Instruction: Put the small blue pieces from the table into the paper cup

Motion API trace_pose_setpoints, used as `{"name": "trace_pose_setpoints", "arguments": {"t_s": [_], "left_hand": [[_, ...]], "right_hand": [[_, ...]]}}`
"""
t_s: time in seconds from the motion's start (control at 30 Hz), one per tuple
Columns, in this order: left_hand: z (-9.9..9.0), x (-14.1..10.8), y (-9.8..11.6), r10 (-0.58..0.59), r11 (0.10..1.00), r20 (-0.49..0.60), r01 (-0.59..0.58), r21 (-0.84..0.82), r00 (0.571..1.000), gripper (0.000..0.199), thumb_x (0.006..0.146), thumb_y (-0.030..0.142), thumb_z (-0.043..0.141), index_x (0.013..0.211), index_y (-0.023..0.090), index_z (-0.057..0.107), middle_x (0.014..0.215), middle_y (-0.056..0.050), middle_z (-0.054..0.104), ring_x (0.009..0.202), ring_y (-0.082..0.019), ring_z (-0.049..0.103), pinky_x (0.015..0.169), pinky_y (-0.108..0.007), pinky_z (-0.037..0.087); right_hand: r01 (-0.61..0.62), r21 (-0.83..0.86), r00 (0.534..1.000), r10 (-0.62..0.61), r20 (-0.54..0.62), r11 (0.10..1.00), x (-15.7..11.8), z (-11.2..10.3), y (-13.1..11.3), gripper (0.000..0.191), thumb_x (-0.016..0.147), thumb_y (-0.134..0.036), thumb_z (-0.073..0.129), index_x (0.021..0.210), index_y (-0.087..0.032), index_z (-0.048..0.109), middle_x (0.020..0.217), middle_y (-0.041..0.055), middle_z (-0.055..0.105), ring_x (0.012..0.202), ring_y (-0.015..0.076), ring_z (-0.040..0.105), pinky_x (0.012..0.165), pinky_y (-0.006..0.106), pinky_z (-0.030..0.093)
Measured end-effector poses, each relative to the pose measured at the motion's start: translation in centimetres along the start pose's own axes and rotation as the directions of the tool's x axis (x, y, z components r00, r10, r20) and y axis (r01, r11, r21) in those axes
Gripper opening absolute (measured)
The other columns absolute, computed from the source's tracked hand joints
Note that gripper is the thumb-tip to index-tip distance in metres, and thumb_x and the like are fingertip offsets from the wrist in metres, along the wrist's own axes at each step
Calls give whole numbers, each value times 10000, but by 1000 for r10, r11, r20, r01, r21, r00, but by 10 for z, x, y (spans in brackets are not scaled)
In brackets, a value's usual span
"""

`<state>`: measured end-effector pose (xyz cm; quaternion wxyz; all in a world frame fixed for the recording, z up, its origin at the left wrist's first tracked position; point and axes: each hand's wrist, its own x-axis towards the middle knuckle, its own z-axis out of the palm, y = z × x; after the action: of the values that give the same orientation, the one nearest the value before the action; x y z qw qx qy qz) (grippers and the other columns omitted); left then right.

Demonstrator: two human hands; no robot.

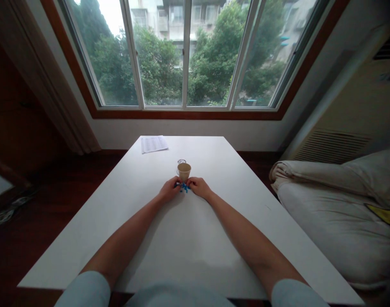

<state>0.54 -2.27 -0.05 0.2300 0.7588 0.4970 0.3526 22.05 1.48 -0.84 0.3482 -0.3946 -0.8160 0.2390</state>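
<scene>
Cords (pixel 9 213): lay in a tangle on the dark red floor (pixel 48 217), at the far left.
Curtain (pixel 50 81): hung beside the window (pixel 184 64), which had a brown outer frame and looked out on trees and a building.
Paper (pixel 154 144): lay flat at the far left corner of the white table (pixel 188 238), well apart from both hands.
Left hand (pixel 170 190): rested at the left of the blue pieces (pixel 185 186), fingers curled; a blue piece showed at the fingertips, but whether it was gripped could not be told.
Loop (pixel 181 161): showed as a thin dark ring just behind the cup (pixel 184 172); too small to identify.
Cup: stood upright on the table, beige, mouth up, beyond the blue pieces and between the two hands.
Blue pieces: lay in a small loose cluster on the table, in front of the cup; too small to count.
Right hand (pixel 199 187): rested at the right of the blue pieces, fingers bent toward them; grip state could not be told.
Couch (pixel 329 213): stood right of the table, under a pale cover.
Grille (pixel 331 146): sat in a pale unit behind the couch.
</scene>
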Motion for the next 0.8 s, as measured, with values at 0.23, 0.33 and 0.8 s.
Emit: {"name": "trace_pose_setpoints", "arguments": {"t_s": [0.23, 0.33, 0.8], "left_hand": [[-4, -1, -6, 44, 990, 2, -44, 135, 999, 293, 835, 148, 549, 1089, 234, 666, 1001, -34, 715, 926, -191, 644, 853, -318, 515], [-2, 0, -5, 90, 984, 25, -93, 150, 996, 328, 830, 134, 540, 1111, 237, 674, 1046, -49, 719, 981, -208, 649, 893, -335, 515], [-4, 1, -4, 63, 993, 11, -64, 101, 998, 302, 837, 120, 532, 1065, 240, 689, 1019, -28, 736, 945, -184, 665, 883, -319, 532]], "right_hand": [[55, -10, 997, -54, 51, 998, 0, -2, -1, 282, 726, -24, 530, 734, -227, 726, 992, -13, 768, 931, 163, 677, 868, 270, 504], [79, 8, 994, -79, 71, 997, -1, -3, -3, 258, 722, -40, 549, 737, -225, 729, 983, -8, 766, 923, 163, 674, 829, 259, 504], [78, -80, 996, -75, 49, 994, -2, 0, -12, 274, 775, -47, 552, 847, -232, 741, 965, -2, 756, 895, 165, 677, 838, 261, 504]]}}
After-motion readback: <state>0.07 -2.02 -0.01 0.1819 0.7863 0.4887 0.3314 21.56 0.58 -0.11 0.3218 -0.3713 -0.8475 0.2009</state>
